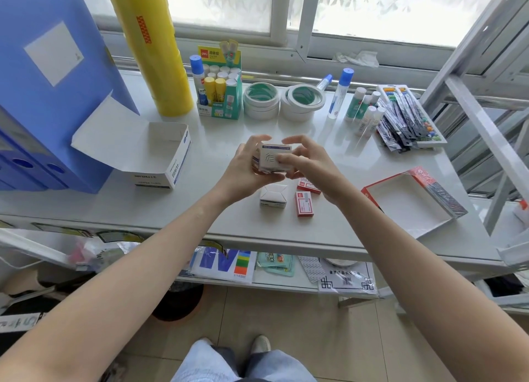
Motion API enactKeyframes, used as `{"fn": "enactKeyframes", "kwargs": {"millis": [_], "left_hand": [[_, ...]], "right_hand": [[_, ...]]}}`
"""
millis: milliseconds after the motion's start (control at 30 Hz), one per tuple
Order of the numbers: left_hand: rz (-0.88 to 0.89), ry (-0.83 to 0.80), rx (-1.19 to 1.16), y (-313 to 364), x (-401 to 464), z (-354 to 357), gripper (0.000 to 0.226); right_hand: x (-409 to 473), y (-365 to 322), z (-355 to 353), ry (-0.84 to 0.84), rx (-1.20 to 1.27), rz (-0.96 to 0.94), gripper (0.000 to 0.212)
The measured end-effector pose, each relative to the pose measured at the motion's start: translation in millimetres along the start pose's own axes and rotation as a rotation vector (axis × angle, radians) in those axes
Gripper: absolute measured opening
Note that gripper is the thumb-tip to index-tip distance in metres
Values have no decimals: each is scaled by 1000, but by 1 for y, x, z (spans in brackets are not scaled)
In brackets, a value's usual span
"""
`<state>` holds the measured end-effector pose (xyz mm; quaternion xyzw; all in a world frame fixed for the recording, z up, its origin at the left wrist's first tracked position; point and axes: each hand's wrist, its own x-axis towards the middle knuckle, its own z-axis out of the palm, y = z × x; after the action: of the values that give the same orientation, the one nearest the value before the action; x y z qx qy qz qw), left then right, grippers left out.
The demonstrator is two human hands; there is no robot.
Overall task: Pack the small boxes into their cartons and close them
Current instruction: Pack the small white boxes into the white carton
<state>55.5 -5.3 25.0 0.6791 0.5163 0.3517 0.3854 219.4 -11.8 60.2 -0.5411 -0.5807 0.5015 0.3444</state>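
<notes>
Both hands hold small white boxes [272, 158] above the middle of the white table [217, 209]. My left hand [247, 169] cups them from the left and below; my right hand [306, 161] presses its fingers on the front box's face. Below them on the table lie another small white box [273, 198] and two small red boxes, one upright [304, 203] and one partly hidden under my right wrist [307, 184]. An open white carton [169, 158] with its lid flap up stands at the left. An open red carton [412, 198] with a white inside lies at the right.
Blue file boxes [43, 95] and a yellow tape stack [154, 52] stand at the back left. Glue sticks in a display box [220, 86], white tape rolls [283, 101], glue bottles and pin packs [406, 118] line the back. A metal rack [481, 109] rises at the right.
</notes>
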Motion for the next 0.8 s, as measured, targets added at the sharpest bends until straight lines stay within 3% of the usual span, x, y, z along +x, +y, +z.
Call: {"fn": "enactKeyframes", "kwargs": {"millis": [67, 167, 300, 367, 600, 733, 800], "left_hand": [[-26, -8, -27, 1, 1, -1, 86], [-88, -29, -65, 4, 1, -2, 91], [-104, -35, -89, 3, 2, -5, 81], [-104, -52, -89, 3, 3, -6, 75], [-83, -67, -88, 4, 3, -7, 74], [-67, -64, -83, 4, 1, -7, 71], [-45, -69, -90, 7, 0, -7, 80]], "right_hand": [[1, 0, -2, 43, 27, 6, 41], [3, -3, -7, 74, 160, 5, 33], [6, -11, -14, 68, 309, -88, 6], [9, -14, -15, 79, 329, -115, 11], [16, -16, -9, 72, 94, -122, 29], [19, -15, -6, 77, 37, -161, 22], [18, -14, -3, 39, 13, -182, 22]]}}
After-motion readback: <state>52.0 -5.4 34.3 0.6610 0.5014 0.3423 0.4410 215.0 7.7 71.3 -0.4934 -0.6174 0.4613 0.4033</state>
